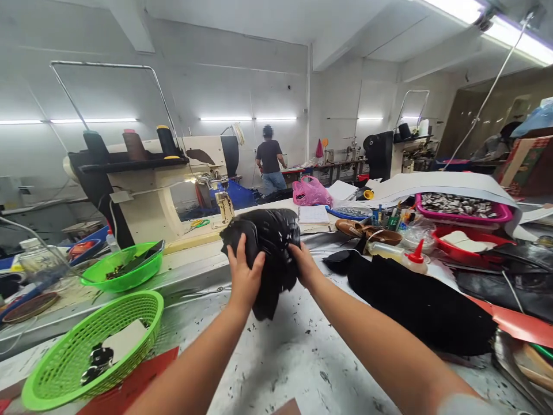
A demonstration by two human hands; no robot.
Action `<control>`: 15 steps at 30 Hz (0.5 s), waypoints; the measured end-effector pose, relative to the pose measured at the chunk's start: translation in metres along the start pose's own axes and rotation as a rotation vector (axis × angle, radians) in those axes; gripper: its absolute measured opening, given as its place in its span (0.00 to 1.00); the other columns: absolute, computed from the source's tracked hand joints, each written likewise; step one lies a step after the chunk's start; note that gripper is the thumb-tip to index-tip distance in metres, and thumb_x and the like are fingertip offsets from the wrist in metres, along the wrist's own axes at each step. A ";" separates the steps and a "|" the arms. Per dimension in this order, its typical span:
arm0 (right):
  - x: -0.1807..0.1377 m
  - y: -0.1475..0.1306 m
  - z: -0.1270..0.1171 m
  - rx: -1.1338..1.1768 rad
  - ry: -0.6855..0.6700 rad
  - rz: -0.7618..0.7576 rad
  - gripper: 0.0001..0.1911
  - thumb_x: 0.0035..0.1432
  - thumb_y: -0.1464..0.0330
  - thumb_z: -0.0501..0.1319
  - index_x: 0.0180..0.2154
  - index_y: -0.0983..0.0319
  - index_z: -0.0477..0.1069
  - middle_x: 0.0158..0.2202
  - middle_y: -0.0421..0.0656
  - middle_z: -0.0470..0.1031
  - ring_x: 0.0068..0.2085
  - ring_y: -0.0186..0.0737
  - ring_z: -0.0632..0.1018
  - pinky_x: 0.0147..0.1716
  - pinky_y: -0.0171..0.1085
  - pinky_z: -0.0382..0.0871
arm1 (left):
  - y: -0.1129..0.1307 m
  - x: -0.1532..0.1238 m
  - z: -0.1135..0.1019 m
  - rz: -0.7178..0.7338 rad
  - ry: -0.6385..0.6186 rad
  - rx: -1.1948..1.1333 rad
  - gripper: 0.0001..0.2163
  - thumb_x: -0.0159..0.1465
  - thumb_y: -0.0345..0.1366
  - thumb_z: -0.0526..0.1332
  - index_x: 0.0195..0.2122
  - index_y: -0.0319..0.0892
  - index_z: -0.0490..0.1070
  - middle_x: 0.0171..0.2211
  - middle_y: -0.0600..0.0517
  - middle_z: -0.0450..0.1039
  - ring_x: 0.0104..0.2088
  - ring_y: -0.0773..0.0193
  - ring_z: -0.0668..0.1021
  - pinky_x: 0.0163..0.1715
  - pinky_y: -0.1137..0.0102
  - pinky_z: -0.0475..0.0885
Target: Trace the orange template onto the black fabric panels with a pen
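Note:
A bundle of black leather pieces [274, 242] is held up between my two hands, above the light, scuffed worktable [302, 357]. My left hand [245, 274] presses on the bundle's left side, fingers spread over the top piece. At the right edge my right hand [305, 265] grips it, with the thumb in front and the other fingers mostly hidden behind. The pieces overlap, and some hang down below my hands. Beside my right forearm lies a row of black pieces with a matte, suede-like surface [415, 300].
Left are a green mesh basket [149, 308] and a green bowl [129, 279]. A sewing machine [162, 213] stands behind them. At right are a red-capped glue bottle [415, 262], brown shoes [367, 231], a red tray [444, 245] and a magenta basket [466, 218]. Another person [270, 158] stands far back.

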State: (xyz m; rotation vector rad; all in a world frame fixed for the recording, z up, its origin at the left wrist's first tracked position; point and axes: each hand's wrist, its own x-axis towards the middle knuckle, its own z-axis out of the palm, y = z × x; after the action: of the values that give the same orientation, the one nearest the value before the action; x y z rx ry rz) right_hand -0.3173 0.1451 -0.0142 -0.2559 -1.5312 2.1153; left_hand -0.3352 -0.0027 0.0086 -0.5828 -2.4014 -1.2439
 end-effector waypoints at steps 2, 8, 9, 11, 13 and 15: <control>0.037 -0.012 0.011 -0.056 0.006 -0.004 0.21 0.47 0.58 0.58 0.43 0.62 0.65 0.41 0.44 0.76 0.43 0.43 0.76 0.40 0.37 0.70 | 0.005 0.041 -0.006 -0.002 -0.014 0.067 0.28 0.65 0.45 0.50 0.63 0.51 0.40 0.65 0.48 0.35 0.64 0.56 0.44 0.59 0.58 0.51; 0.088 0.015 0.014 -0.367 0.145 0.119 0.35 0.46 0.55 0.62 0.52 0.67 0.60 0.54 0.57 0.66 0.53 0.53 0.68 0.47 0.46 0.65 | -0.036 0.087 0.007 -0.152 -0.237 0.320 0.30 0.57 0.52 0.59 0.59 0.49 0.57 0.65 0.43 0.38 0.61 0.39 0.49 0.56 0.46 0.51; 0.086 0.025 0.013 -0.414 0.151 0.127 0.36 0.46 0.56 0.63 0.53 0.67 0.59 0.55 0.58 0.64 0.54 0.53 0.67 0.49 0.47 0.63 | -0.046 0.082 0.011 -0.167 -0.301 0.359 0.33 0.52 0.52 0.64 0.58 0.49 0.60 0.64 0.42 0.41 0.61 0.36 0.50 0.55 0.43 0.50; 0.078 0.042 0.013 -0.497 0.142 0.115 0.35 0.45 0.59 0.64 0.54 0.65 0.59 0.55 0.55 0.65 0.55 0.52 0.66 0.52 0.46 0.59 | -0.062 0.069 0.017 -0.165 -0.410 0.430 0.43 0.39 0.48 0.72 0.58 0.53 0.59 0.64 0.43 0.41 0.61 0.34 0.46 0.53 0.39 0.46; 0.072 0.050 0.013 -0.560 0.133 0.098 0.34 0.44 0.63 0.66 0.53 0.62 0.60 0.54 0.52 0.67 0.56 0.51 0.66 0.54 0.45 0.56 | -0.070 0.058 0.020 -0.143 -0.470 0.490 0.50 0.34 0.41 0.75 0.60 0.57 0.54 0.65 0.46 0.36 0.62 0.35 0.42 0.52 0.36 0.44; 0.069 0.050 0.014 -0.605 0.133 0.091 0.33 0.43 0.64 0.66 0.52 0.61 0.62 0.52 0.50 0.68 0.54 0.52 0.67 0.54 0.47 0.57 | -0.071 0.055 0.020 -0.118 -0.485 0.533 0.50 0.38 0.35 0.74 0.61 0.60 0.49 0.65 0.49 0.31 0.62 0.37 0.40 0.51 0.36 0.47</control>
State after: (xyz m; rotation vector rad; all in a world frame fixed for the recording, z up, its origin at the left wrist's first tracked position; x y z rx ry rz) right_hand -0.3962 0.1567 -0.0458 -0.6705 -2.0705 1.6026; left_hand -0.4216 -0.0130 -0.0226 -0.6286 -3.0400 -0.4771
